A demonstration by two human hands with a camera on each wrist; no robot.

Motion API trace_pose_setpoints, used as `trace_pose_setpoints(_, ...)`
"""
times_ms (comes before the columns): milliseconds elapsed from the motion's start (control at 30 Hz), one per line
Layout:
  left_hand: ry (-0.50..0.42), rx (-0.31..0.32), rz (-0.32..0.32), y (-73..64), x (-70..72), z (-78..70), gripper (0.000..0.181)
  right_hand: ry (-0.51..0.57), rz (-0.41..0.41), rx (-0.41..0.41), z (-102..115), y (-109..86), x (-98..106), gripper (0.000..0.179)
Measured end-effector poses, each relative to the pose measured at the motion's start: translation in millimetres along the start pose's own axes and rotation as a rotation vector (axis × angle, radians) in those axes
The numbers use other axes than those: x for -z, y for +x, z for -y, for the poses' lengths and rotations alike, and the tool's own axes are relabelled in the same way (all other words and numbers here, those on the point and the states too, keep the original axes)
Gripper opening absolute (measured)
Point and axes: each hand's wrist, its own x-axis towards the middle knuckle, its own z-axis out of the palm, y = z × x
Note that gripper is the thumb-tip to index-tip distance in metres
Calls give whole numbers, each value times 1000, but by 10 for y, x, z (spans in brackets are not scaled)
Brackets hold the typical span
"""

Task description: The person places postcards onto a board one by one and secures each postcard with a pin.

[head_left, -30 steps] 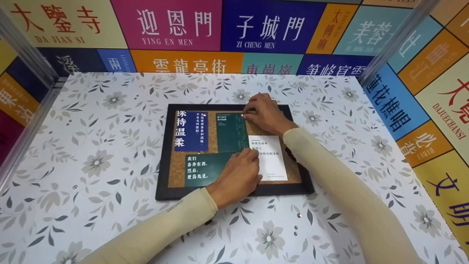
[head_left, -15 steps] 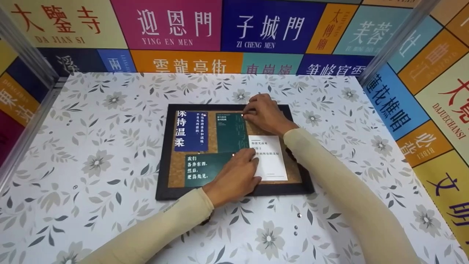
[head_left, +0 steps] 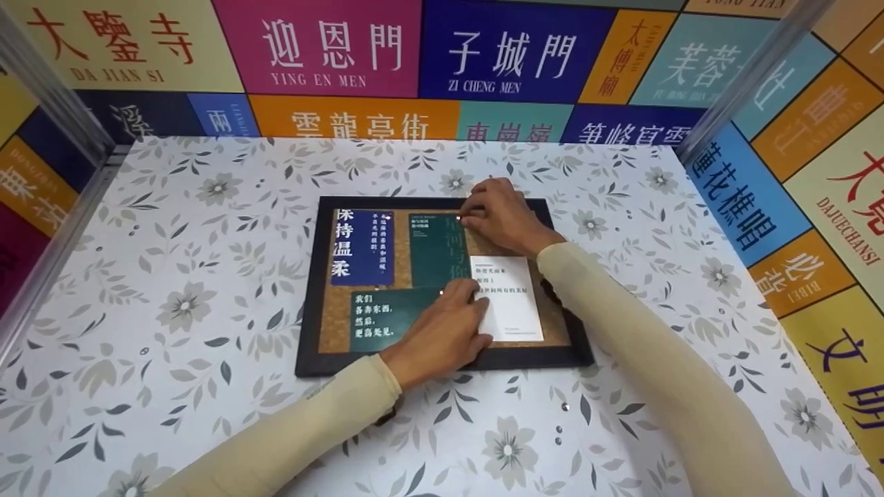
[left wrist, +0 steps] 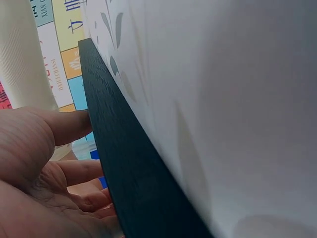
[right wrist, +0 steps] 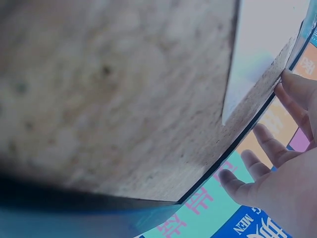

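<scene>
A cork board with a black frame lies on the table. My right hand is at its upper right, thumb and forefinger pinching a small shiny pin at the top right corner of the upright green card. My left hand rests over the lower green card and the left side of the white card, fingers extended. Beside its fingers a shiny pin shows on the lower green card. In the left wrist view, the left hand's thumb is beside the black frame.
A blue card sits at the board's upper left, with a pin in its corner. Several small shiny pins lie on the flowered tabletop. Printed panels stand behind and at the sides.
My left hand has shifted slightly left and down, uncovering a pin at the lower green card's corner and more of the white card. My right hand stays at the upright green card's corner.
</scene>
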Motion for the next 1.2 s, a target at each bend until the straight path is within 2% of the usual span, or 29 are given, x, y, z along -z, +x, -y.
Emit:
trace_pose_setpoints(367,5,21,8,1,-6,-7,47,45,2,68,20,-166,79,21)
trace_pose_setpoints(533,-3,24,19,5,-2,-5,47,72,18,69,55,-324,111,24)
trace_pose_setpoints(900,-11,33,31,6,13,-19,48,38,10,169,43,-656,121,18)
trace_pose_setpoints(1167,-1,-2,-9,-1,16,-13,43,58,-7,193,15,-778,113,19)
trace_pose_setpoints(1200,-1,-18,-33,15,-48,32,41,58,-8,192,10,-791,114,19)
